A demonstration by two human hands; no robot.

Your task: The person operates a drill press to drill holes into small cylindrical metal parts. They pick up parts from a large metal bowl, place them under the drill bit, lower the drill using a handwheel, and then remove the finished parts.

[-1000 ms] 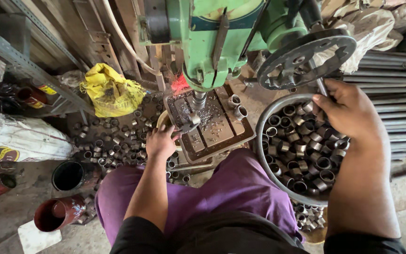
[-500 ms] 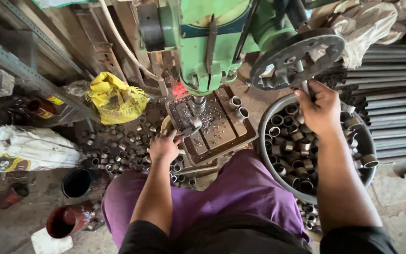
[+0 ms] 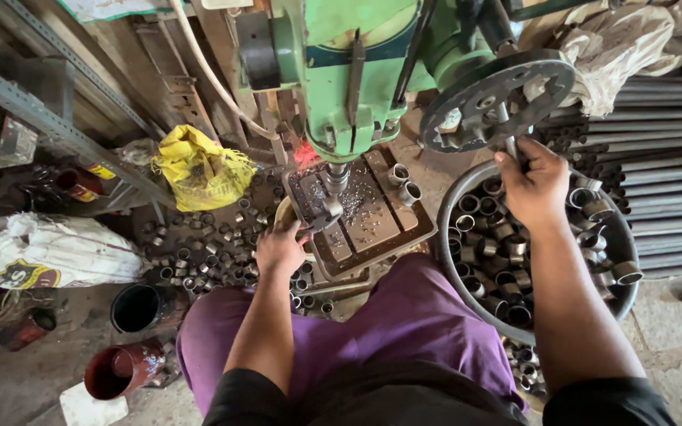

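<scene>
At frame centre, the left hand [image 3: 280, 248] closes on a ring [image 3: 327, 211] under the drill [image 3: 335, 180] on the drill table [image 3: 380, 225]. The right hand [image 3: 537, 188], upper right, grips the feed wheel [image 3: 489, 99] handle above a basin [image 3: 445, 237] of rings.

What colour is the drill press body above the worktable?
Green, seen clearly in the head view: drill press body.
</scene>
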